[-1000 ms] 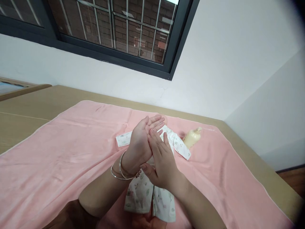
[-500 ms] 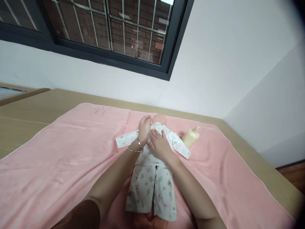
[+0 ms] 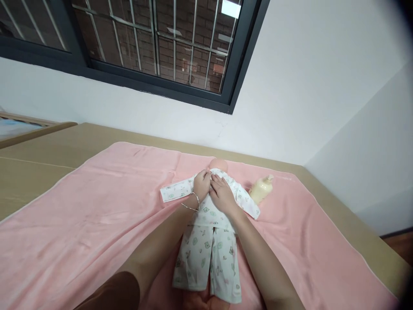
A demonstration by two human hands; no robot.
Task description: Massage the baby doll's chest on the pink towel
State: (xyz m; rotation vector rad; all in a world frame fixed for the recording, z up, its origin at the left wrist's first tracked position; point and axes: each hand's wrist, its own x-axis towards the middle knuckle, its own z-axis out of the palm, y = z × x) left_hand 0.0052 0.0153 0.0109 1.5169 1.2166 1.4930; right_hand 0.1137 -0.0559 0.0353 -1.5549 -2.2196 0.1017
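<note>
A baby doll (image 3: 218, 164) lies stretched out in a white printed top (image 3: 209, 215) and matching trousers (image 3: 193, 258); its feet stick out at the bottom. My left hand (image 3: 201, 184), with a silver bangle on the wrist, rests on the upper chest with its fingers curled in near the collar. Whether cloth is pinched between them is hidden. Flat on the chest beside it lies my right hand (image 3: 222, 193), fingers extended and holding nothing. A pale yellow bottle (image 3: 262, 188) lies by the sleeve on the right.
A pink blanket (image 3: 112, 206) with some folds is spread under the doll on a wooden surface (image 3: 97, 133). Behind stands a white wall (image 3: 274, 107) with a dark-framed, barred window (image 3: 180, 82). A wooden edge (image 3: 41, 131) shows at the far left.
My left hand has come down from beside the doll's head onto the upper chest, and its fingers have curled in. My right hand stays flat on the chest. The view has shifted slightly.
</note>
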